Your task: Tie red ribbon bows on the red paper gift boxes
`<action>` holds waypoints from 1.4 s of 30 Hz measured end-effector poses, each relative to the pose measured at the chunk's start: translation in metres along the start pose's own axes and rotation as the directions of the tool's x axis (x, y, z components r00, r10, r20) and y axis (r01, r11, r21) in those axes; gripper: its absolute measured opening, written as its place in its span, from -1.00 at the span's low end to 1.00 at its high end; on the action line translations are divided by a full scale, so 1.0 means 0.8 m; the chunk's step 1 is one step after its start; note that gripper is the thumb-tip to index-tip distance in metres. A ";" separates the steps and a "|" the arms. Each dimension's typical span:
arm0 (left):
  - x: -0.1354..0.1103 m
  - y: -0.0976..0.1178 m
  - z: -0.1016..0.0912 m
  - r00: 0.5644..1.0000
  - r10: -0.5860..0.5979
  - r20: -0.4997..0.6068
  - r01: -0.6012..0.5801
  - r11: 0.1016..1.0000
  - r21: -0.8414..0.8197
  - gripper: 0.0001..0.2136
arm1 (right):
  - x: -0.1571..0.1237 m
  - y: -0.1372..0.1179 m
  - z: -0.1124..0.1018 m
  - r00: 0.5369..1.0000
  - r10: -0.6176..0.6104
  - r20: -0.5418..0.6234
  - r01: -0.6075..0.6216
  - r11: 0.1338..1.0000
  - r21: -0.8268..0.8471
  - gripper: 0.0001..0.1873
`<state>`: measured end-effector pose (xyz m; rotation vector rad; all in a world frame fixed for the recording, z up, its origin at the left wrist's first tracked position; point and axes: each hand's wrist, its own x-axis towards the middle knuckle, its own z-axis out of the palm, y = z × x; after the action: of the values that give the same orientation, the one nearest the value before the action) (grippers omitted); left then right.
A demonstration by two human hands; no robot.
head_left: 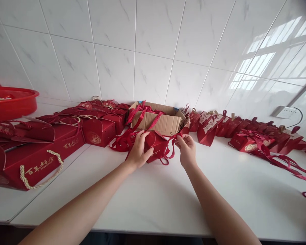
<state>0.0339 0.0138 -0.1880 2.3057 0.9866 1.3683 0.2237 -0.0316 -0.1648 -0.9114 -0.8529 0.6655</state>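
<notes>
A small red gift box (156,144) stands on the white counter (153,200), just in front of an open cardboard carton (159,122). My left hand (139,149) is wrapped round the box's left side, its fingers resting on the top. To the right, my right hand (186,148) pinches the end of a red ribbon (172,144) that runs from the box. More red ribbon (140,117) spills out of the carton behind.
Large red gift boxes with rope handles (38,163) fill the left side, with a red basin (11,102) behind them. A row of small red boxes (244,131) and loose ribbons (288,163) lines the right. A wall socket (285,111) sits on the tiles.
</notes>
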 end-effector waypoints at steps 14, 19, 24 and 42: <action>-0.009 0.046 -0.010 0.956 0.293 -0.001 -0.286 0.934 0.213 -0.79 | -0.050 -0.014 0.027 0.859 -0.146 0.490 0.231 0.966 -0.118 -0.80; -0.004 0.043 -0.020 0.961 0.260 -0.097 -0.240 0.953 0.183 -0.83 | -0.032 -0.007 0.019 0.836 0.210 0.507 -0.370 0.898 0.239 -0.85; -0.003 0.034 -0.023 0.976 0.200 -0.084 -0.180 0.962 0.206 -0.77 | -0.015 -0.006 0.003 0.784 0.310 0.537 -0.558 0.731 0.392 -0.69; 0.006 0.037 -0.033 0.974 0.008 -0.226 -0.022 0.998 -0.060 -0.67 | 0.032 0.035 -0.045 0.912 0.410 -0.002 -0.330 0.739 0.588 -0.87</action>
<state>0.0252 -0.0070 -0.1551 2.1523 0.9763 1.6713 0.2634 -0.0125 -0.1928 -0.5535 -0.2979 1.1294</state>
